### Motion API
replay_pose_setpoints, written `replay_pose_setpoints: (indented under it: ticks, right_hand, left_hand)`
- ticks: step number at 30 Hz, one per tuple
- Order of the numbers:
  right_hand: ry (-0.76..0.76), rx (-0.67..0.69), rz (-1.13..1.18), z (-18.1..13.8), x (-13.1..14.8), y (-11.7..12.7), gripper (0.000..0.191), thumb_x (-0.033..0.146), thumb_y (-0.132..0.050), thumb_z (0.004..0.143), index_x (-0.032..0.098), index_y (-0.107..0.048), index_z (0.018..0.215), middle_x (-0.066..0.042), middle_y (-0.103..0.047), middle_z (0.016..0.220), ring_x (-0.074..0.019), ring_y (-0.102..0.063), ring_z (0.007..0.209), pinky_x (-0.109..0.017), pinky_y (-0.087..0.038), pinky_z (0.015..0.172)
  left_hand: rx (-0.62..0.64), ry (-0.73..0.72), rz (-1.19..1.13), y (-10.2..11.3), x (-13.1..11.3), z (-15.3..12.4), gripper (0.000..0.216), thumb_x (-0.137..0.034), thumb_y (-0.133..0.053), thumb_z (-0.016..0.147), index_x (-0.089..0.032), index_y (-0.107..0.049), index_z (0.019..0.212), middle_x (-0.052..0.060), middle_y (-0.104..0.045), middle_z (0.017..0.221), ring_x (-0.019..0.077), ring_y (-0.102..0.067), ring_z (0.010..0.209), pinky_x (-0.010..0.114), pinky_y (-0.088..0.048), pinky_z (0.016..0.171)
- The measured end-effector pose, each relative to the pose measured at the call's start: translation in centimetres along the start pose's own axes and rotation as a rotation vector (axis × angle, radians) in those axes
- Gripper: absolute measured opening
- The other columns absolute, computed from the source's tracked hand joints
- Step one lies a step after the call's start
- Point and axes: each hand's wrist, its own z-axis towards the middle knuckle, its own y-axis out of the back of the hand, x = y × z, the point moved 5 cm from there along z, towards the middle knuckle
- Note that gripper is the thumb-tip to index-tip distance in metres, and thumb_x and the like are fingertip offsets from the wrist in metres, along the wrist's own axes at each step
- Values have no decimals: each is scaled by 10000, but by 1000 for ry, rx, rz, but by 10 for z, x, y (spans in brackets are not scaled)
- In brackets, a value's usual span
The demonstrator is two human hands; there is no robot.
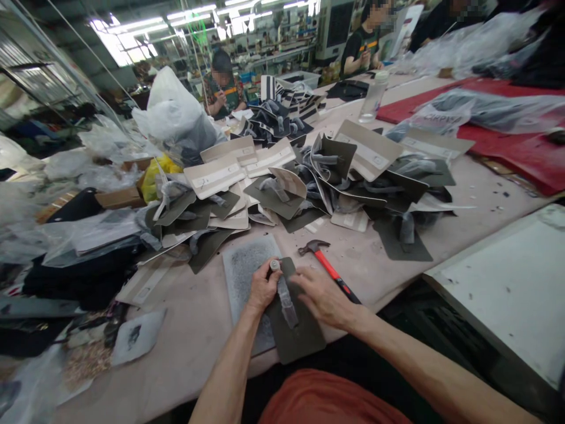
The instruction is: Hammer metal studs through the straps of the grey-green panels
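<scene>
A dark olive card (295, 337) with a grey strap (286, 303) lies on a grey speckled pad (244, 268) at the table's near edge. My left hand (261, 290) is closed on a small metal cylinder (275, 265) standing at the card's top end. My right hand (323, 296) rests on the card's right side, fingers bent and pressing it down. A hammer (329, 269) with a red handle lies just right of my right hand.
A large heap of beige and olive cards (309, 176) with grey straps covers the table's middle. Plastic bags (174, 118) and dark fabric crowd the left. A clear bottle (373, 97) and red mat (521, 141) sit far right; a white board (507, 282) near right. Other people work at the far end.
</scene>
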Motion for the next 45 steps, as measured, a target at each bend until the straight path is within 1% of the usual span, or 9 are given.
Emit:
replay_pose_setpoints:
  ticks: [4, 9, 11, 15, 18, 27, 37, 41, 45]
  right_hand:
    - [169, 206, -81, 16, 40, -35, 284, 106, -474, 870, 204, -585, 1113, -81, -547, 1196, -213, -504, 1020, -355, -411, 871]
    - [66, 219, -281, 23, 49, -46, 159, 134, -436, 894, 158, -570, 976, -106, -602, 995, -214, -557, 858, -343, -408, 750]
    - [10, 191, -316, 25, 52, -31, 154, 133, -446, 876, 155, -560, 978, -111, -616, 965, -207, -582, 793, -332, -401, 697]
    - [-255, 91, -325, 32, 50, 13, 149, 170, -436, 887, 168, -551, 983, -103, -649, 898, -217, -622, 722, -323, -383, 623]
    - [-396, 47, -203, 32, 44, 24, 207, 291, -433, 941, 165, -549, 1057, -99, -679, 869, -231, -651, 762, -321, -409, 654]
    - [-508, 63, 128, 9, 26, -33, 533, 485, -507, 942, 228, -448, 1404, -111, -723, 1049, -267, -691, 938, -329, -449, 775]
    - [-587, -53, 561, -1, 13, -38, 584, 482, -604, 855, 189, -511, 1352, -23, -672, 833, -166, -605, 719, -278, -443, 687]
    - [-662, -285, 229, -20, -33, -9, 442, 455, -462, 943, 140, -567, 1235, -83, -642, 947, -199, -594, 810, -322, -453, 757]
    - [-708, -192, -204, -41, -76, 8, 406, 383, -510, 925, 107, -572, 1217, -167, -584, 1111, -276, -563, 1015, -369, -430, 859]
  left_hand:
    - [-33, 91, -67, -3, -3, 5, 201, -223, -673, 741, -171, -726, 928, 40, -761, 896, 193, -690, 836, 299, -532, 798]
    - [-627, 369, -436, 13, -2, 14, 297, -361, -734, 687, -132, -644, 854, 11, -686, 701, 154, -651, 616, 271, -525, 608]
    - [-704, 318, -514, 29, -24, 17, 332, -367, -762, 677, -131, -618, 861, 7, -675, 707, 144, -652, 604, 265, -530, 595]
    - [-669, -17, -383, 74, -94, 13, 358, -345, -802, 701, -140, -635, 941, 25, -709, 817, 156, -695, 725, 297, -570, 726]
    - [-600, -105, -297, 81, -111, 4, 346, -325, -794, 735, -160, -648, 1001, 33, -731, 886, 166, -708, 801, 306, -571, 801]
    - [-292, 204, -411, 9, 3, -7, 336, -368, -743, 769, -161, -652, 1018, 72, -756, 940, 197, -715, 872, 312, -550, 833]
    - [-249, 175, -387, 11, 17, -11, 310, -395, -687, 831, -171, -617, 1033, 66, -744, 959, 202, -712, 898, 333, -544, 879]
    - [-237, 167, -387, 12, 16, -12, 299, -396, -682, 834, -167, -622, 1016, 64, -737, 926, 207, -713, 885, 347, -549, 880]
    - [-222, 157, -332, 11, 14, -12, 269, -387, -670, 841, -170, -640, 996, 67, -741, 930, 205, -708, 893, 336, -545, 874]
